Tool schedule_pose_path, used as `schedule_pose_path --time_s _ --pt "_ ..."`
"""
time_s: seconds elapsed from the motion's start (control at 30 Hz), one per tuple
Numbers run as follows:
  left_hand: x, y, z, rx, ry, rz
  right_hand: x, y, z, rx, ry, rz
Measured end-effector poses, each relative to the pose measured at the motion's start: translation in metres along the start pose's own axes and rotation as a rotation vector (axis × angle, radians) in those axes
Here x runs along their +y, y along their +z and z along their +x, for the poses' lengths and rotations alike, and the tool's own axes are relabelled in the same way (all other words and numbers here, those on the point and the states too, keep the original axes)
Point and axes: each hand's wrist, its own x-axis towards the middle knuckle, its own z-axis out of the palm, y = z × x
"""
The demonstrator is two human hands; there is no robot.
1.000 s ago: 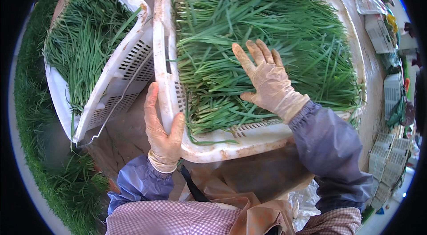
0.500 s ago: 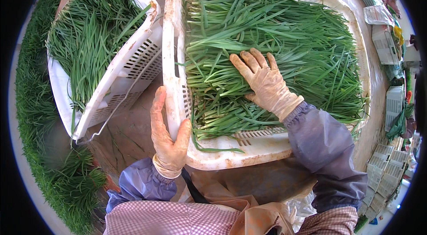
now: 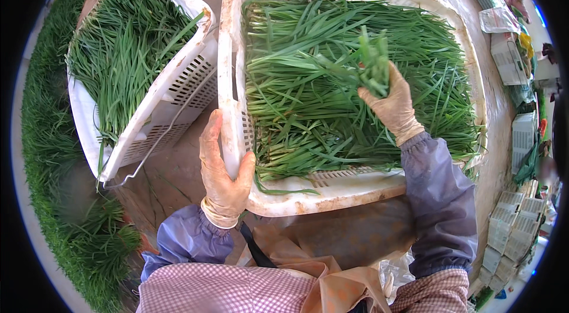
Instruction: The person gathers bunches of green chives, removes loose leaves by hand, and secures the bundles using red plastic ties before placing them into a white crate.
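In front of me stands a white plastic crate (image 3: 227, 79) with a dirt-stained rim, full of long green leafy stalks that look like garlic chives (image 3: 308, 85), most lying sideways with cut ends to the left. My right hand (image 3: 396, 105), in a stained, pale glove, is closed around a small bunch of chives (image 3: 374, 64) raised over the pile; the bunch is partly blurred. My left hand (image 3: 224, 165), gloved likewise, rests against the crate's near left corner, thumb and fingers spread apart along the outside of the rim.
To the left a second white crate (image 3: 178, 85) stands tilted, filled with chives and fitted with a wire handle (image 3: 166, 135). More chives (image 3: 47, 123) lie heaped along the far left. Several stacked crates (image 3: 510, 224) line the right side.
My right hand, earlier lying flat on the chives, has lifted a small bunch and moved right. My left hand stays at the crate's corner.
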Motion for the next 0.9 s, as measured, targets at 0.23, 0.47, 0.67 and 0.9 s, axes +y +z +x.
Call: schedule_pose_path --time_s 0.23,0.47,0.67,0.9 --pt "0.0 0.004 0.0 -0.03 -0.009 -0.01 0.014 0.032 -0.011 -0.382 -0.337 -0.895" --pt "-0.004 0.008 -0.003 0.027 -0.033 -0.116 -0.005 0.069 0.001 -0.525 -0.11 -1.299" --pt "-0.002 0.007 -0.002 0.034 -0.021 -0.118 -0.006 0.039 0.004 -0.305 -0.028 -1.139" --pt "0.015 0.001 0.009 0.015 0.195 0.376 0.024 -0.013 -0.007 -0.023 0.163 0.198"
